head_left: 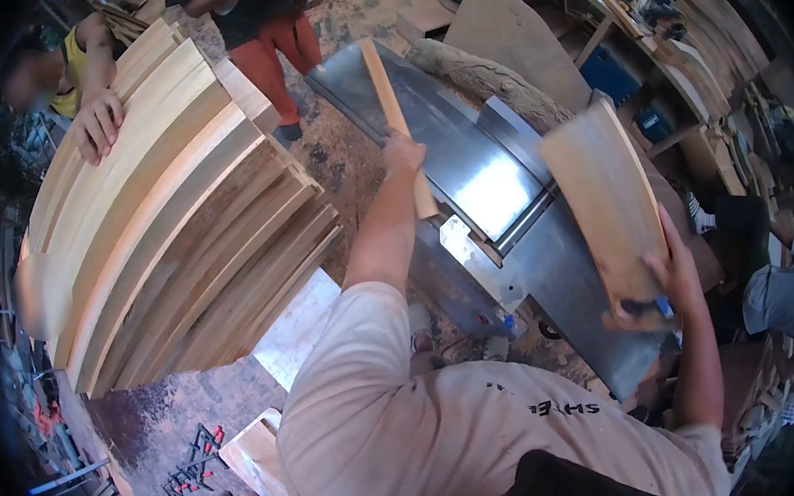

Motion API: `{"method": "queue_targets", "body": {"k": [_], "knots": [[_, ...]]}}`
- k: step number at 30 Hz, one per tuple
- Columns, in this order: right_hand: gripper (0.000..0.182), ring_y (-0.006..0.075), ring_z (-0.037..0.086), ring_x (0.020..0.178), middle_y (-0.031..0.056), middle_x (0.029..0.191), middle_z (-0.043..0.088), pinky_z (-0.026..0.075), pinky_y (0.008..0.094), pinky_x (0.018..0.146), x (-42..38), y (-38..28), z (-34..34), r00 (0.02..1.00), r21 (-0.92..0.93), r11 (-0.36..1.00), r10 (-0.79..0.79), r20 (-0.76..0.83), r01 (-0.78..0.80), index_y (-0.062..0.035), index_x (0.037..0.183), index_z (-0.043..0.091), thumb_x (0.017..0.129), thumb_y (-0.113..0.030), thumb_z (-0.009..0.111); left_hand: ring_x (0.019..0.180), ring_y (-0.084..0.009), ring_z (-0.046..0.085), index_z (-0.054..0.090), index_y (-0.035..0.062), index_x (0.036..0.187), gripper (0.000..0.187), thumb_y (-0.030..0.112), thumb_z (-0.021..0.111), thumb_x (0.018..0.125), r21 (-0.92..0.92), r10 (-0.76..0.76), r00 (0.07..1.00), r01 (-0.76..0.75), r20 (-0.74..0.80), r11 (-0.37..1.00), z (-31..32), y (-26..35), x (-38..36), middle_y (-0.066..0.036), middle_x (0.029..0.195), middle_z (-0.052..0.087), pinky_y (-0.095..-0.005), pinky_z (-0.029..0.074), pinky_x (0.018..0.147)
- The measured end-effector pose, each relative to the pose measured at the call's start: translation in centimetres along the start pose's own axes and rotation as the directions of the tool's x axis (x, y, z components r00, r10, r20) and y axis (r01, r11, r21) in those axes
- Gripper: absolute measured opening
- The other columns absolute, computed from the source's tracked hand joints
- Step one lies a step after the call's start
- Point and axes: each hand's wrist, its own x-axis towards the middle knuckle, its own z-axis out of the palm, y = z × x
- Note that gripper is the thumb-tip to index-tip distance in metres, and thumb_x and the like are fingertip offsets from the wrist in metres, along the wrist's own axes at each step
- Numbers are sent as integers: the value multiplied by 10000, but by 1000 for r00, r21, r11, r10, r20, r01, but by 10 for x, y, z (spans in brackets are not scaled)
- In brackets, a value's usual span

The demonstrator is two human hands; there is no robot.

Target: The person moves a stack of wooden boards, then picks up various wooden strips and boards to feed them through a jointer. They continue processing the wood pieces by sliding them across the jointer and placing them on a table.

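My left hand (pixel 401 153) is closed around a long narrow wooden strip (pixel 387 93), which lies across the edge of a shiny metal machine table (pixel 444 140). To the right, my right hand (pixel 670 262) grips the edge of a wide wooden board (pixel 605 197) with a slightly curved side. That board is tilted up over the nearer metal table, and its lower end is blurred by motion.
Curved wooden boards (pixel 176 201) form a tall stack at left, with another person's hand (pixel 99 125) resting on it. Someone in red trousers (pixel 277 60) stands beyond. A rough log (pixel 496 79) lies behind the machine. Clamps (pixel 194 464) lie on the floor.
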Motion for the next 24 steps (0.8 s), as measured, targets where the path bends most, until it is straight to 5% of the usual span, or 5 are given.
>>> {"method": "queue_targets", "body": {"k": [12,17,19,20,24], "knots": [[429,173,637,827,92,935,660,520,333,754,-285,289,16,961,366,892,214,175,-265,15,1063,570,686,-65,759,1064,-417,588,452,106,1327,593,407,631,847,-77,246,898,-293,-365,953,8,-142,-264,-228,1129,619,-461,462,912],[389,270,625,760,118,938,694,489,418,719,-272,369,18,892,115,954,213,398,-279,-38,1097,613,888,-359,681,1032,-337,612,444,107,1367,645,316,692,810,-274,-85,947,-2,-308,962,1,-158,-477,-171,1130,618,-418,464,906],[313,277,599,592,140,721,625,442,364,505,-261,362,31,952,52,951,-302,-58,305,-21,951,645,888,-325,686,1009,-328,624,441,107,1375,663,300,705,799,-326,-91,923,-39,-375,945,-1,-170,-532,-159,1126,625,-414,472,893],[359,192,637,832,106,886,669,510,343,760,-251,467,85,998,402,915,-6,68,-22,26,1056,585,783,-175,703,1043,-265,588,430,93,1382,676,272,711,794,-377,-111,936,-25,-335,926,-1,-173,-562,-124,1151,610,-379,450,927],[324,195,638,786,106,843,663,510,346,722,-215,372,50,920,29,999,17,391,-30,28,1018,588,794,-178,700,1026,-280,613,463,127,1374,690,259,724,749,-371,-250,889,100,-382,923,9,-184,-668,-158,1146,630,-379,465,903]]}}
